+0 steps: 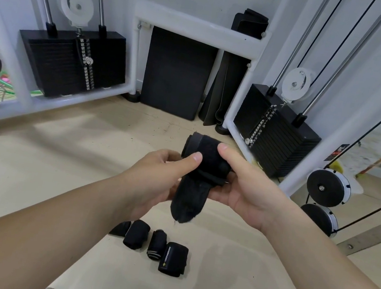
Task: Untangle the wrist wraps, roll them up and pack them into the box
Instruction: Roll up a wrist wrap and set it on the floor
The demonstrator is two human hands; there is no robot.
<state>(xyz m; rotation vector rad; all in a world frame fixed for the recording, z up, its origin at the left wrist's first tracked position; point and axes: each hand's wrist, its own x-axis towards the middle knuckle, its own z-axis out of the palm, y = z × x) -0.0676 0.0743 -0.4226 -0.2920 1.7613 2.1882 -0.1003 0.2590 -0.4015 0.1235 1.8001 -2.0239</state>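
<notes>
Both hands, left [154, 176] and right [239, 189], pinch half-rolled wrap [203, 161]; soft, limp tail hangs (likely light). Best held at roll, thumbs pressing.

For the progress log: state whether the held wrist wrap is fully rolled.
Partly rolled. The wrist wrap forms a roll between left hand and right hand; a loose tail hangs below.
</notes>
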